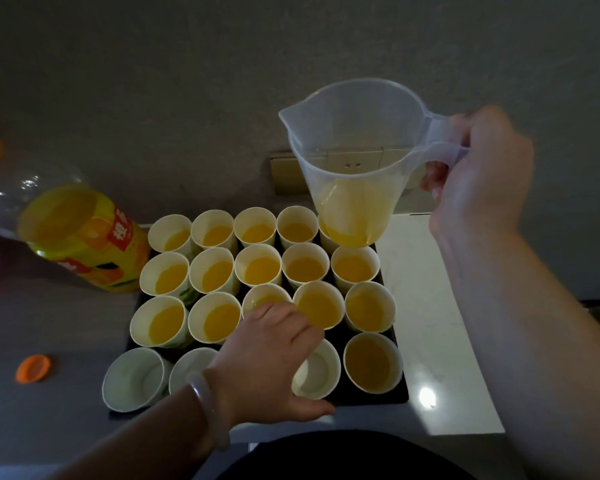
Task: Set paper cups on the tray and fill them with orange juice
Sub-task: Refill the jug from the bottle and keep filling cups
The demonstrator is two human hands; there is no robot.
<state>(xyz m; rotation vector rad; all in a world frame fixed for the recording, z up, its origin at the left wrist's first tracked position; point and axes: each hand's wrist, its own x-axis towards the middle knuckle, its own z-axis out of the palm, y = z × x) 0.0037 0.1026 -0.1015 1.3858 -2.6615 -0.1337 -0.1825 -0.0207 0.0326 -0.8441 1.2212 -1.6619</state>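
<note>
With most cups [258, 270] filled, I'm gripping the jug [354, 168] in my right hand [482, 174] and clasping an empty cup [321, 372] at the tray's [399, 397] near edge with my left hand [271, 351].

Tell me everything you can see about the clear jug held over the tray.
The jug is translucent plastic, tapering toward its base, with a pour spout on its left rim and a loop handle on the right. The right hand grips that handle, holding it roughly upright in the air above the far right paper cups. Orange juice fills only its bottom part.
</note>
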